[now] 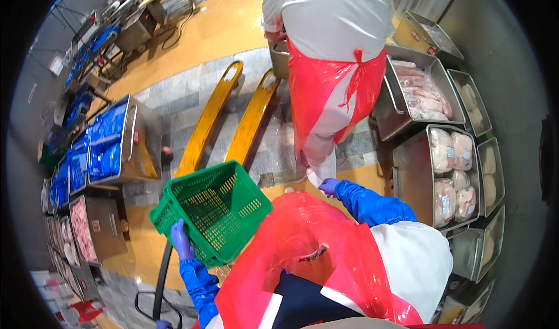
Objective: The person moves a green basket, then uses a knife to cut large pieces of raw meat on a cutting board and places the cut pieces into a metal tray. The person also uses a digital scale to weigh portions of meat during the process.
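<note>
My left hand (181,240), in a purple glove, grips the near left rim of a green plastic crate (244,227). The crate is tilted, and its slatted inside shows no contents. My right hand (329,187), also gloved in purple, has its fingers curled beside a white piece (314,176) by the co-worker's lower leg. Whether that piece is held or only lies behind the fingers is unclear. Ahead, a co-worker in white clothing (332,15) and a red plastic apron (314,79) leans over a metal bin (279,58).
Yellow pallet-jack forks (209,119) lie on the floor ahead. Metal bins with meat pieces (422,90) and bagged meat (451,154) stand at right. At left are blue-lined bins (108,143) and a bin of pink meat (83,230). A black handle (160,294) rises at lower left, near another purple glove (164,325).
</note>
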